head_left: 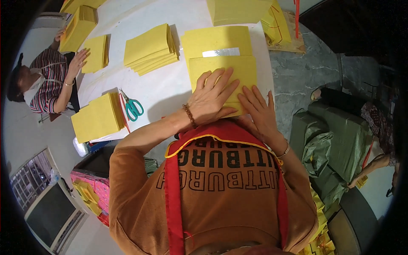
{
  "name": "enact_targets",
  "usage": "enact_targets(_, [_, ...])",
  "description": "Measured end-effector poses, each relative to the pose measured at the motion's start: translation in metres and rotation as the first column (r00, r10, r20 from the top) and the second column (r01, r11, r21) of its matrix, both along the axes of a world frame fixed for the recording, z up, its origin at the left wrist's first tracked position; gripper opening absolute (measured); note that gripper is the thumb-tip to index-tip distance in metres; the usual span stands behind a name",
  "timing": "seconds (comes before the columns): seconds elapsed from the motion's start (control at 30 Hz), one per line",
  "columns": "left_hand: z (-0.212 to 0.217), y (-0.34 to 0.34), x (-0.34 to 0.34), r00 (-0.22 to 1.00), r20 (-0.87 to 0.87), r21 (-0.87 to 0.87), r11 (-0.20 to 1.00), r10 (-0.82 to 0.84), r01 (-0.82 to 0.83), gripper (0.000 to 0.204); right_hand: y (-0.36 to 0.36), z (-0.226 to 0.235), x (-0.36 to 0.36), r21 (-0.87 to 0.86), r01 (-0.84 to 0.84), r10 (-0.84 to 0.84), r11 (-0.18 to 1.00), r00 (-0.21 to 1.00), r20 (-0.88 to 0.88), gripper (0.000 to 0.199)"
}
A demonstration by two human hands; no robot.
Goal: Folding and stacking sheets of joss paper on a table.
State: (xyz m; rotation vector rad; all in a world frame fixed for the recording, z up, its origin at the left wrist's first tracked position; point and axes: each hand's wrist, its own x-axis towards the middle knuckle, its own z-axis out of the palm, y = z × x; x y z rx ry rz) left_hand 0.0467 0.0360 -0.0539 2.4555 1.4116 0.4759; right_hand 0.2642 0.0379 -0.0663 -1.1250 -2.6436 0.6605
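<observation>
Your left hand [211,97] and right hand [258,111] both lie flat with fingers spread, holding nothing, pressing the top yellow paper sheet [223,68] of a stack at the near edge of the white desk [163,87]. Press unevenly and the stack could skew or slide off that edge. No containers show on the desk; teal scissors [133,107] lie nearby.

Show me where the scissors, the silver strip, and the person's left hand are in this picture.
scissors [133,107]: head view, on the teal handles.
silver strip [221,52]: head view, middle of the shiny band on the yellow paper.
left hand [210,97]: head view, back of the hand, lying flat on the yellow paper stack [246,68].
</observation>
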Motion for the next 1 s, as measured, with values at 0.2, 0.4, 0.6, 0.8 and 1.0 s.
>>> enact_targets(0.2, [0.0, 0.009, 0.004, 0.987, -0.161, 0.096, 0.995, -0.018, 0.034, 0.06, 0.023, 0.011, 0.008, -0.264, -0.001, -0.068, 0.965, 0.965, -0.253, 0.048])
enact_targets(0.4, [-0.002, 0.012, 0.011, 0.939, -0.337, 0.28, 0.959, 0.07, 0.029, 0.058, 0.042, 0.021, -0.006, -0.621, 0.169, -0.588, 0.766, 0.576, -0.568, 0.044])
enact_targets(0.6, [0.056, 0.02, -0.057, 0.981, -0.013, 0.298, 0.937, 0.195, -0.182, 0.051, 0.035, 0.016, -0.004, -0.562, 0.282, -0.621, 0.777, 0.487, -0.614, 0.045])
enact_targets(0.8, [-0.015, 0.056, -0.19, 0.843, -0.181, 0.528, 0.773, 0.507, -0.352, 0.052, 0.034, 0.007, -0.006, -0.633, 0.246, -0.65, 0.734, 0.523, -0.551, 0.043])
enact_targets(1.0, [-0.097, 0.043, -0.21, 0.828, -0.261, 0.175, 0.868, 0.497, -0.465, 0.056, 0.034, -0.003, -0.015, -0.502, 0.252, -0.519, 0.827, 0.684, -0.513, 0.038])
